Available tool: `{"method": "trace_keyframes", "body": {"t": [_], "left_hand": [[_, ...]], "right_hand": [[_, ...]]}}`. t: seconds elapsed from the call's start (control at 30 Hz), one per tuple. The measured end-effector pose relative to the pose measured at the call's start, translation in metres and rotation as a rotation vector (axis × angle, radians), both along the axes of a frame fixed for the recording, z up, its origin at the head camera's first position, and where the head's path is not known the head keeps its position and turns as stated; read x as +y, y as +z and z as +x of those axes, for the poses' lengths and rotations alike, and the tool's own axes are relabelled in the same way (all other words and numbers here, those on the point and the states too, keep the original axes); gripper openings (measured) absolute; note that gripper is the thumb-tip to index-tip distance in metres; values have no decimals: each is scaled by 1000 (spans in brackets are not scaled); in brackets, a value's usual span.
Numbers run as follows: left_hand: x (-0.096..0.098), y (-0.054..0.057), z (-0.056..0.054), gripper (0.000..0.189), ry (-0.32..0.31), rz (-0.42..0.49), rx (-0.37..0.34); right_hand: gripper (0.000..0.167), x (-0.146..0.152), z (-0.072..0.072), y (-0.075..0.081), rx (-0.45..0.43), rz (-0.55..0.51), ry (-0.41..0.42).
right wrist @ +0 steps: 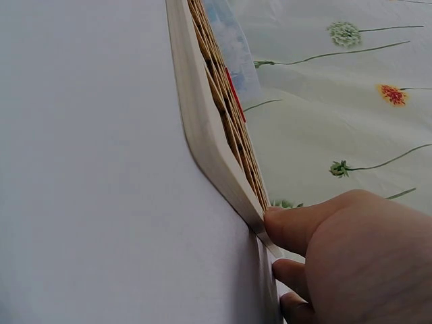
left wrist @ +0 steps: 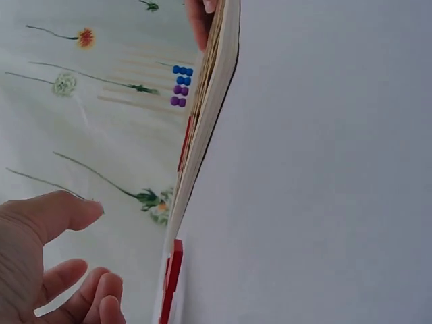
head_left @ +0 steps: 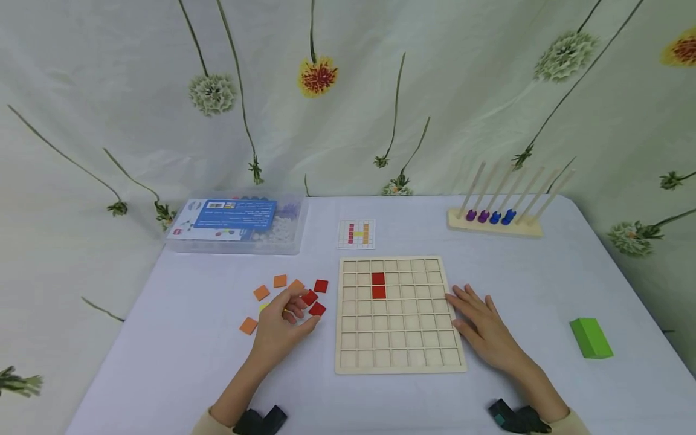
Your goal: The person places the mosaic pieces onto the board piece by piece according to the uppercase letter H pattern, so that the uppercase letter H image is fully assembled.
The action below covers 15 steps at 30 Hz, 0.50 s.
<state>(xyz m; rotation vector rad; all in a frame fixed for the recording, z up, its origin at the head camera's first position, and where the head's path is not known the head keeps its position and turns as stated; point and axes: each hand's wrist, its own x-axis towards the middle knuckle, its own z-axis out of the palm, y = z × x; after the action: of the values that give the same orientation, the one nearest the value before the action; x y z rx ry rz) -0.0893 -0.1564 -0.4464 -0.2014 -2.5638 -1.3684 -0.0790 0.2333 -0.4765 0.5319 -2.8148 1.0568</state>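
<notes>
A wooden grid board lies on the table between both hands, with two red square tiles one above the other in its upper cells. Left of it, my left hand hovers at a few loose red tiles. Its thumb and fingers are bent and apart; the left wrist view shows nothing between them. Several orange tiles and a partly covered yellow piece surround that hand. My right hand rests beside the board with fingers spread, thumb and fingertips touching its right edge.
Behind the board lies a small pattern card with coloured squares. A clear plastic box with a blue label sits at the back left. At the back right stands a wooden peg rack with purple and blue beads. A green block lies far right.
</notes>
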Motion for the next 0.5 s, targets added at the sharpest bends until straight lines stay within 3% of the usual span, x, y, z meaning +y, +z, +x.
{"method": "trace_keyframes", "body": {"t": [0.27, 0.5], "left_hand": [[-6, -23, -2, 38, 38, -90, -39], [-4, -29, -3, 35, 66, -177, -31]], "right_hand": [[47, -1, -1, -1, -8, 15, -8], [47, -1, 0, 0, -4, 11, -3]]}}
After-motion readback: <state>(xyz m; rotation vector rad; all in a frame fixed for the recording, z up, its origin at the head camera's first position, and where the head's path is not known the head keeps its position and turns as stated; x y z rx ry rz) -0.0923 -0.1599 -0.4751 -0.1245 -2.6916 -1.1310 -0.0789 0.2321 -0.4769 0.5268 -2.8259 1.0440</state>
